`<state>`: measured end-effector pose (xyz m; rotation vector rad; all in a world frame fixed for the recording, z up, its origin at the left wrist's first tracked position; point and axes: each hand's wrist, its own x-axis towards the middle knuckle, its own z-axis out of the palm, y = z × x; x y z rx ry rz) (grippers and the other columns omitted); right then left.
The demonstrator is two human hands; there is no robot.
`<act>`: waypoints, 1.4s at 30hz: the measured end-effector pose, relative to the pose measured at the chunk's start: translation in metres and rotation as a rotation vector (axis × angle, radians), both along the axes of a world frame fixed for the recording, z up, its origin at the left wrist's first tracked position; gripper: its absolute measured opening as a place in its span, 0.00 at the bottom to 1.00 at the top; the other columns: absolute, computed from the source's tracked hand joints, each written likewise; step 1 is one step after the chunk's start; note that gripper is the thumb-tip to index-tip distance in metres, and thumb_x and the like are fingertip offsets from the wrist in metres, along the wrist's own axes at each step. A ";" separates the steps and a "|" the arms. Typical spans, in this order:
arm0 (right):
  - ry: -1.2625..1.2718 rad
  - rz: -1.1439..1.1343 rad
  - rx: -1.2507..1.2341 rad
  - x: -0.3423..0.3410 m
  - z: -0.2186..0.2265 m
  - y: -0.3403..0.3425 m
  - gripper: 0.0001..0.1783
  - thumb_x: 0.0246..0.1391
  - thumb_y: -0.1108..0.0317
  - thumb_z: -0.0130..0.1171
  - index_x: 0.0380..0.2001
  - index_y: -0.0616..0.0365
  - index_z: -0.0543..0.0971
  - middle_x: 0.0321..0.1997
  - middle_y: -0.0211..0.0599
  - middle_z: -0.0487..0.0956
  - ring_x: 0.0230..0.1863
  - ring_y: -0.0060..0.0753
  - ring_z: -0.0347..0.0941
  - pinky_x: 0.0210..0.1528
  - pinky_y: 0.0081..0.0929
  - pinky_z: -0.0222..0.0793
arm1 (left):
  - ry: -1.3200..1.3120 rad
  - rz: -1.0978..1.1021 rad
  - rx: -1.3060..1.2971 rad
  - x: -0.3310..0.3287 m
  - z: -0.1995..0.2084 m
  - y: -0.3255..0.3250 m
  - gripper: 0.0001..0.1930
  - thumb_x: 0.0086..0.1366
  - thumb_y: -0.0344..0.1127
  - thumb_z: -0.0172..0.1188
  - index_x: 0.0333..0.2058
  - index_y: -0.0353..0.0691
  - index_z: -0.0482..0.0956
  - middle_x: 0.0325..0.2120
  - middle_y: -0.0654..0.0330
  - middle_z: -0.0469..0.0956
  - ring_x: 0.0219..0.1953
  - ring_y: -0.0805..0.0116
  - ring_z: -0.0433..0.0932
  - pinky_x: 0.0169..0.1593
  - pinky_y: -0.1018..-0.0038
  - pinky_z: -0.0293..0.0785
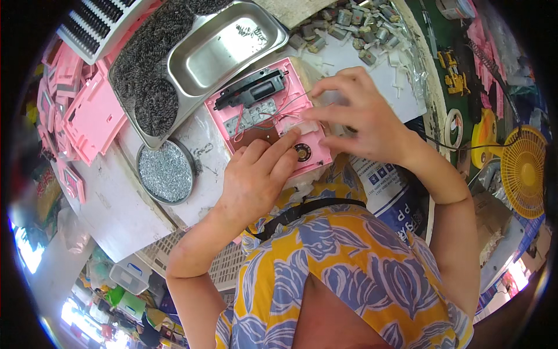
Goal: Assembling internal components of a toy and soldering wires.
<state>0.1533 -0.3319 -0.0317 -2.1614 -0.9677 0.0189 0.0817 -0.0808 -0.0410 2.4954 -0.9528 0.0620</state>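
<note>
A pink plastic casing point(296, 72) lies tilted in front of me, its inside facing up. It holds a black-and-grey mechanism point(256, 90), a grey metal plate point(249, 118), thin red and dark wires, a brown board point(257, 135) and a round dark part point(303, 152). My left hand point(254, 171) grips the casing's near side, with fingertips pressed down inside by a small whitish piece point(303, 127). Over the right edge is my right hand point(363, 113), its fingers curved and apart. A thin wire runs up to its index fingertip; whether it is pinched I cannot make out.
Beyond the casing is a steel tray point(225, 47) beside dark coiled springs point(152, 75). A round dish of small silvery parts point(165, 173) lies left. Small motors point(363, 29) are heaped at the far right. Pink casings point(93, 125) are stacked left; a yellow fan point(523, 171) stands right.
</note>
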 end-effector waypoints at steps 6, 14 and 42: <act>-0.043 -0.039 -0.065 -0.006 -0.001 0.000 0.16 0.41 0.67 0.73 0.37 0.52 0.84 0.41 0.28 0.77 0.45 0.40 0.69 0.48 0.36 0.69 | -0.035 0.009 -0.096 0.001 -0.011 0.000 0.11 0.55 0.35 0.62 0.38 0.44 0.80 0.56 0.64 0.80 0.35 0.69 0.74 0.36 0.73 0.74; -0.180 0.064 -0.127 0.003 0.012 0.007 0.13 0.41 0.69 0.71 0.34 0.53 0.83 0.34 0.27 0.76 0.40 0.37 0.71 0.41 0.34 0.67 | -0.080 0.009 -0.185 0.000 -0.020 0.001 0.12 0.51 0.35 0.62 0.37 0.44 0.80 0.56 0.63 0.80 0.33 0.69 0.72 0.33 0.74 0.73; -0.051 0.155 -0.062 0.003 0.004 0.010 0.15 0.44 0.71 0.70 0.38 0.56 0.82 0.34 0.32 0.78 0.38 0.39 0.73 0.39 0.33 0.68 | -0.074 -0.002 -0.253 -0.001 -0.023 0.003 0.14 0.50 0.34 0.62 0.38 0.42 0.79 0.55 0.58 0.79 0.32 0.69 0.72 0.33 0.73 0.71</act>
